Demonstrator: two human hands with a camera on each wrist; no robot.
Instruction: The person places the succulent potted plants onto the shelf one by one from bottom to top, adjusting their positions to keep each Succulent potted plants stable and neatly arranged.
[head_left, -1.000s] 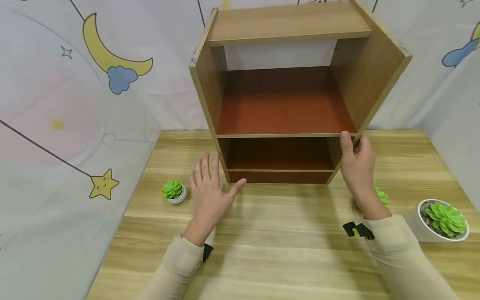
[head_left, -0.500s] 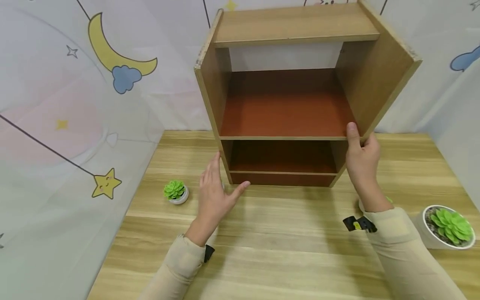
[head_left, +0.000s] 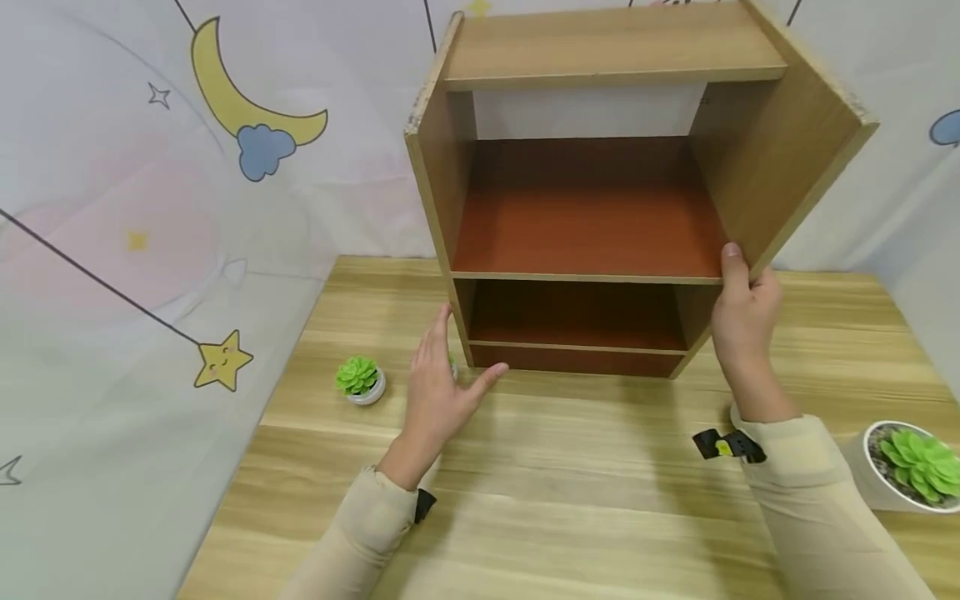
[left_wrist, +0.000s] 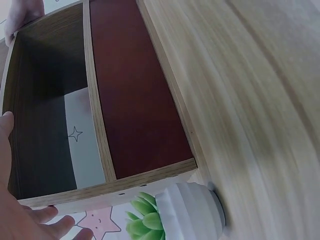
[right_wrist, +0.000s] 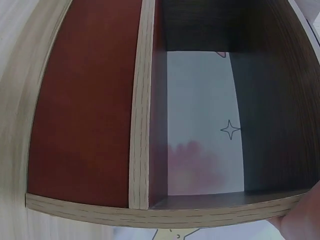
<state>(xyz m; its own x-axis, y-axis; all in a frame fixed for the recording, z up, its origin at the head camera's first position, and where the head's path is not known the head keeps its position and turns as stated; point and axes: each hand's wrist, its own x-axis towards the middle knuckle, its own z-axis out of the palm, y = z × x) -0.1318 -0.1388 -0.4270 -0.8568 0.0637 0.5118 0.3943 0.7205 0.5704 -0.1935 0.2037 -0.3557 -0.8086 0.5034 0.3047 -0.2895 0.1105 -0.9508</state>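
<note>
A wooden shelf unit [head_left: 592, 242] with reddish-brown boards stands upright on the table, in the middle of the head view. My right hand [head_left: 747, 325] grips its right side panel, thumb on the inside by the middle board and fingers round the outside. On the opposite side my left hand [head_left: 438, 387] is held with straight fingers along the left panel's outer face, thumb out toward the front. The left wrist view has these fingers [left_wrist: 45, 227] beside the lower left panel, near a small potted succulent [left_wrist: 187, 212]. In the right wrist view only part of the right hand [right_wrist: 302, 215] shows.
Another small succulent [head_left: 360, 381] in a white pot stands left of the left hand. A larger potted succulent [head_left: 911, 467] is beside the right forearm. A printed cloth backdrop [head_left: 360, 125] rises behind and beside the wooden table [head_left: 555, 483].
My left hand's spread fingers have drawn together and turned edge-on by the left panel. The right hand keeps its grip, its thumb slightly higher on the panel. The view has shifted slightly.
</note>
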